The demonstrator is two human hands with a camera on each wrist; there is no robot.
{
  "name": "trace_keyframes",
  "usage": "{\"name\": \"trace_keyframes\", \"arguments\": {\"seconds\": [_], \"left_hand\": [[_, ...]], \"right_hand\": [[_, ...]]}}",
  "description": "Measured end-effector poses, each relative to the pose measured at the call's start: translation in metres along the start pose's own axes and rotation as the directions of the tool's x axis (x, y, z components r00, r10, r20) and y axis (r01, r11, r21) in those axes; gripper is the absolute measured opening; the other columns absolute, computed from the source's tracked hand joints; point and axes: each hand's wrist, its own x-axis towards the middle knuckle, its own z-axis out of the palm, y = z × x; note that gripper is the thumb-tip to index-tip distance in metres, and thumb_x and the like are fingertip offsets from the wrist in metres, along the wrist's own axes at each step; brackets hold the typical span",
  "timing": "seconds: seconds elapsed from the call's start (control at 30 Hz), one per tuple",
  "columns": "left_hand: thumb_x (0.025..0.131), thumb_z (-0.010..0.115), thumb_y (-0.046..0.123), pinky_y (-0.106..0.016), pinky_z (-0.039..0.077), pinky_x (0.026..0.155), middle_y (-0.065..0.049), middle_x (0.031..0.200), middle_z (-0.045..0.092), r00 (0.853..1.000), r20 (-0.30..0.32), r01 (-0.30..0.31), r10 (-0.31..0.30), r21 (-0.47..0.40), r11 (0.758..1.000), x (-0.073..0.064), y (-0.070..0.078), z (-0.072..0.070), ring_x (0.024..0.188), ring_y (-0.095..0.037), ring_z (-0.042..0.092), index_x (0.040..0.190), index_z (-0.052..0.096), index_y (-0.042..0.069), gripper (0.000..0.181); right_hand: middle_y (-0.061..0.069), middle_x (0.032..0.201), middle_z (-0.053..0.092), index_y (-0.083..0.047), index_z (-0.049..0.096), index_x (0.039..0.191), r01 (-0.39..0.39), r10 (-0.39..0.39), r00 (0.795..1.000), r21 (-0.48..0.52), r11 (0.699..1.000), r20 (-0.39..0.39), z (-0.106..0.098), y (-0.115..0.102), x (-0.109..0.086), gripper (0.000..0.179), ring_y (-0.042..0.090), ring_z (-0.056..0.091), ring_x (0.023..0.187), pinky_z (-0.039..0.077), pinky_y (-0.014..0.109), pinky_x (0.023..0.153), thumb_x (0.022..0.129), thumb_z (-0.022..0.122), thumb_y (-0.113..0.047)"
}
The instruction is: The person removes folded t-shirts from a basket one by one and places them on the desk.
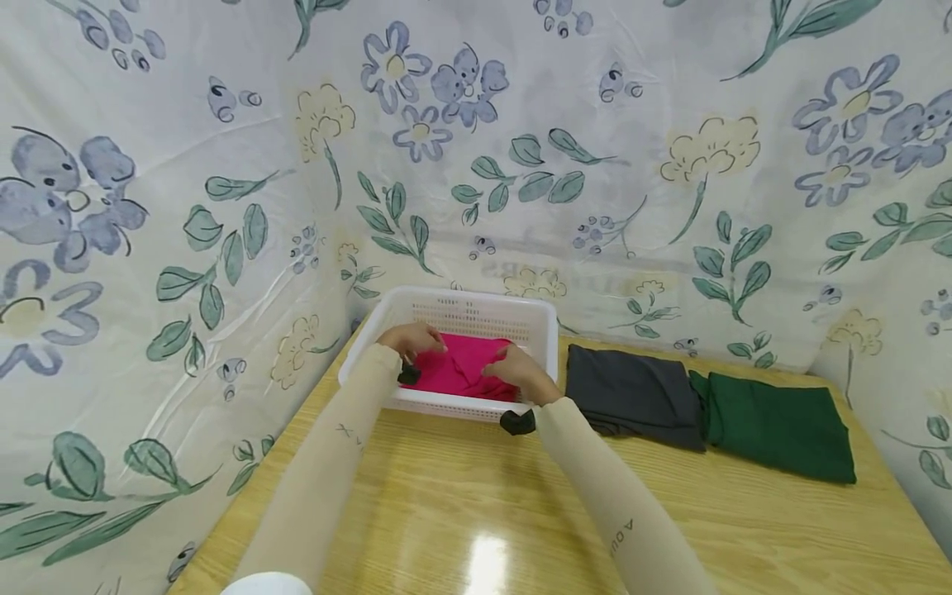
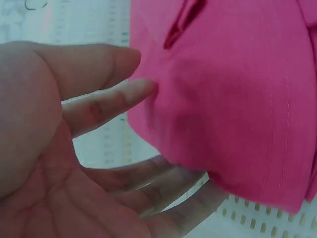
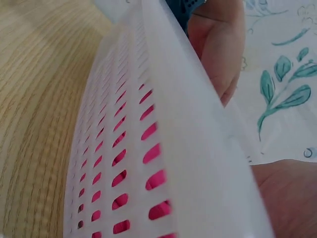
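Bright pink folded cloth [image 1: 463, 364] with stitched seams lies inside a white perforated plastic basket [image 1: 552, 335]. My left hand [image 1: 412, 340] reaches in at its left end. In the left wrist view, the index fingertip meets the pink fabric [image 2: 223, 104] beside the thumb, and the other fingers run under its lower edge. Over the front right rim reaches my right hand [image 1: 524, 373], its loosely bent fingers at the cloth's right end. The basket's wall [image 3: 203, 134] hides much of that hand in the right wrist view.
Right of the basket, a folded dark grey cloth [image 1: 632, 392] lies on the wooden table [image 1: 446, 496], with a folded green cloth [image 1: 781, 421] beside it. A floral-patterned curtain [image 1: 565, 240] hangs behind the table and along the left.
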Motion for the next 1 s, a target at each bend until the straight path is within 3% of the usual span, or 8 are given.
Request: {"name": "trace_keyframes", "arguments": {"seconds": [0.13,0.37,0.7,0.87,1.0], "left_hand": [[0.100,0.062,0.020,-0.041,0.054,0.080,-0.014,0.118,0.059,1.000,0.009,-0.009,0.009,-0.026,1.000,0.002,0.002,0.000,0.105,-0.026,0.054,0.120,0.065,-0.001,0.029],[0.099,0.066,0.011,-0.028,0.042,0.065,-0.002,0.089,0.054,1.000,0.023,-0.018,0.020,-0.084,0.996,0.001,0.009,0.004,0.081,-0.015,0.045,0.117,0.067,-0.004,0.023],[0.096,0.069,0.006,-0.020,0.031,0.052,0.003,0.070,0.046,0.999,0.052,0.014,-0.007,-0.146,0.989,-0.003,0.011,0.003,0.055,-0.008,0.032,0.128,0.067,0.000,0.032],[0.096,0.070,0.005,-0.018,0.029,0.048,0.004,0.065,0.046,0.997,0.079,0.020,-0.006,-0.175,0.984,-0.002,0.007,-0.001,0.049,-0.006,0.030,0.131,0.066,0.001,0.036],[0.095,0.069,0.002,-0.018,0.032,0.048,0.003,0.065,0.047,0.998,0.066,0.015,-0.003,-0.188,0.982,-0.004,0.002,-0.004,0.050,-0.007,0.033,0.132,0.066,0.001,0.037]], "right_hand": [[0.016,0.126,0.054,0.004,0.050,0.130,0.001,-0.001,1.000,0.025,1.000,-0.005,0.000,0.001,0.002,0.044,0.027,0.050,0.108,0.046,0.038,0.091,0.096,0.070,-0.015],[0.016,0.134,0.054,0.002,0.050,0.139,-0.026,0.028,0.999,0.062,0.998,-0.030,0.000,0.002,0.002,0.054,0.025,0.053,0.109,0.049,0.035,0.090,0.093,0.073,-0.014],[0.016,0.123,0.058,-0.005,0.057,0.141,-0.002,0.006,0.999,0.078,0.997,-0.054,0.001,0.002,0.003,0.057,0.021,0.056,0.081,0.053,0.030,0.064,0.088,0.078,-0.004],[0.017,0.128,0.058,-0.007,0.064,0.135,0.038,-0.035,0.996,0.041,0.998,-0.076,0.000,0.003,0.003,0.052,0.019,0.054,0.076,0.050,0.027,0.060,0.086,0.081,-0.004],[0.017,0.132,0.059,-0.009,0.068,0.131,0.094,-0.097,0.990,-0.031,0.995,-0.106,-0.001,0.003,0.002,0.048,0.020,0.055,0.088,0.048,0.024,0.064,0.086,0.083,-0.007]]}}
